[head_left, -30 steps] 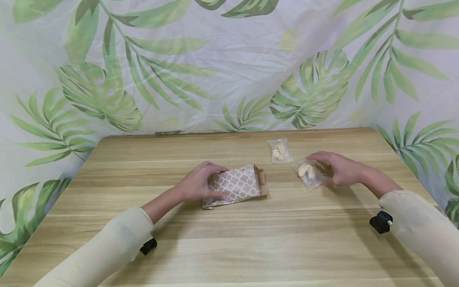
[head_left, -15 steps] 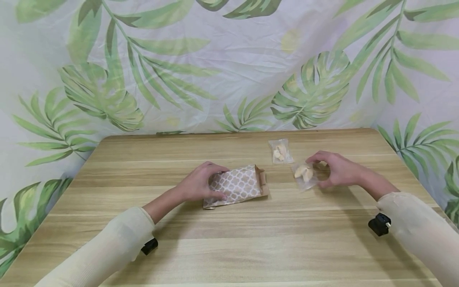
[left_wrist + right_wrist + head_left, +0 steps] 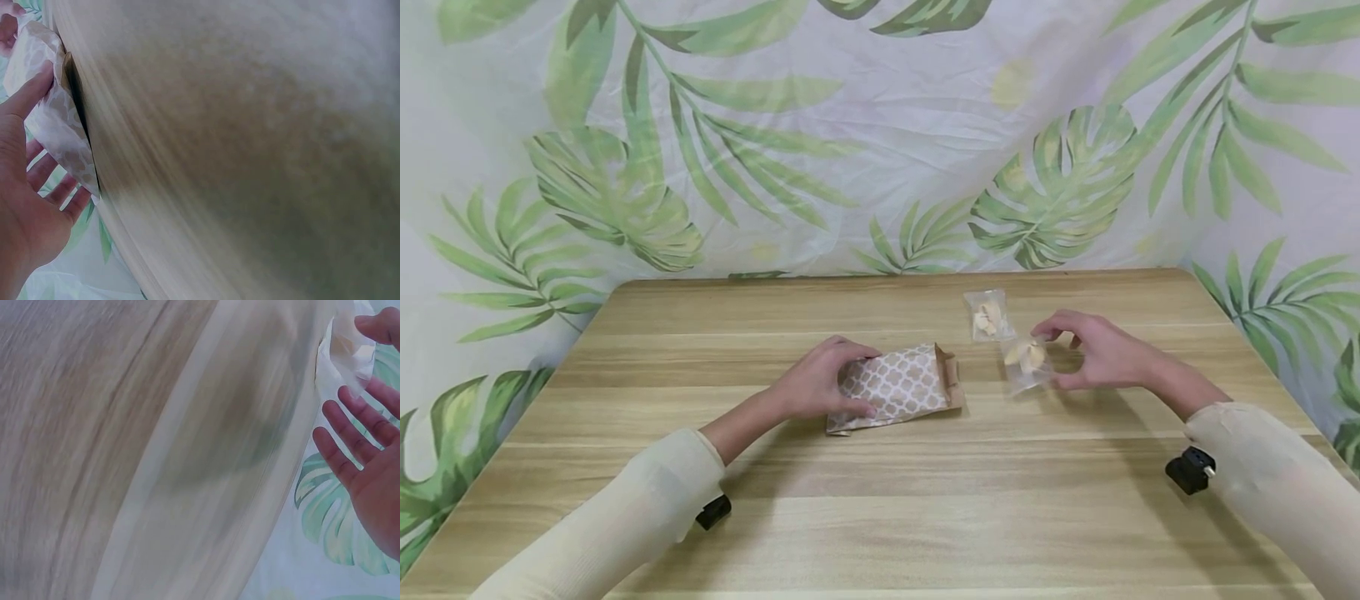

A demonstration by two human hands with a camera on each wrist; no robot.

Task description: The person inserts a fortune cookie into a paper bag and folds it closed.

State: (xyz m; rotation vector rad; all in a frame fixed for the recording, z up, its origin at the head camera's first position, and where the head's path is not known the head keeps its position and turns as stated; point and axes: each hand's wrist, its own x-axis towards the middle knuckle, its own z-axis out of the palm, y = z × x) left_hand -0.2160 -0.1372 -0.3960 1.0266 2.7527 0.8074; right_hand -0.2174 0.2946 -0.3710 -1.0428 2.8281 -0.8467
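A brown paper bag (image 3: 898, 385) with a white lattice pattern lies on the table in the head view, its mouth facing right. My left hand (image 3: 816, 379) holds the bag's closed end, thumb on the near side and fingers at the far edge. In the left wrist view, the thumb (image 3: 40, 87) presses on the patterned paper. To the right, my right hand (image 3: 1101, 354) holds a fortune cookie in a clear wrapper (image 3: 1027, 363) by its right side, between thumb and fingertips. The right wrist view shows this wrapper (image 3: 353, 350) between the thumb and index finger, other fingers extended.
A second wrapped fortune cookie (image 3: 988, 316) lies just behind the held one, their wrappers overlapping in the head view. The wooden table (image 3: 925, 508) ends at a leaf-print cloth (image 3: 917, 142) hung behind it. Black wrist cameras hang below both sleeves.
My right hand has moved left with the wrapped fortune cookie, which is now closer to the bag's mouth and has turned a little. The left hand and the bag have stayed in place.
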